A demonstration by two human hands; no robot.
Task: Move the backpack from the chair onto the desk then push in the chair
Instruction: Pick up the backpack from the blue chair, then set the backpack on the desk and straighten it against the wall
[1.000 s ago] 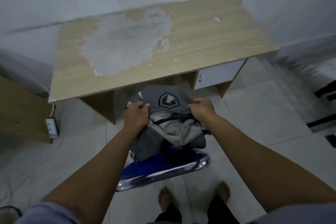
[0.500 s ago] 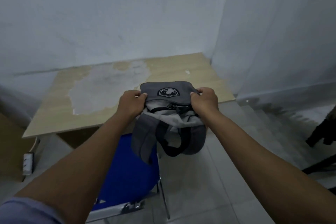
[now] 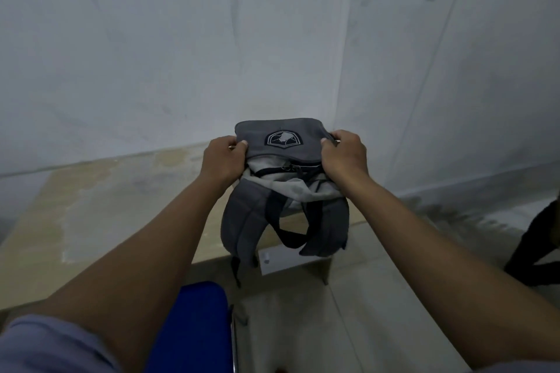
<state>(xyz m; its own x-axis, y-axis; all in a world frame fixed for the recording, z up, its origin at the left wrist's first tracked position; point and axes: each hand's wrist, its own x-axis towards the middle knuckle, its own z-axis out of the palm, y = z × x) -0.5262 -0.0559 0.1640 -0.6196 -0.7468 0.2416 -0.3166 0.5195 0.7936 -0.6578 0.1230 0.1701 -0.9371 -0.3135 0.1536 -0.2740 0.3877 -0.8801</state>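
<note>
I hold a grey backpack [image 3: 281, 191] with a shield badge in the air over the right part of the wooden desk [image 3: 100, 215]. My left hand [image 3: 222, 159] grips its top left corner and my right hand [image 3: 344, 156] grips its top right corner. The shoulder straps hang down over the desk's front edge. The blue chair [image 3: 194, 327] stands below my left forearm, apart from the bag; only part of its seat and a chrome tube show.
Pale walls meet in a corner behind the desk's right end. A white drawer front [image 3: 291, 260] sits under the desk on the right. A dark object [image 3: 533, 245] stands on the tiled floor at the far right.
Both hands have lifted the backpack off the chair and carried it forward over the desk. The view has tilted up toward the wall.
</note>
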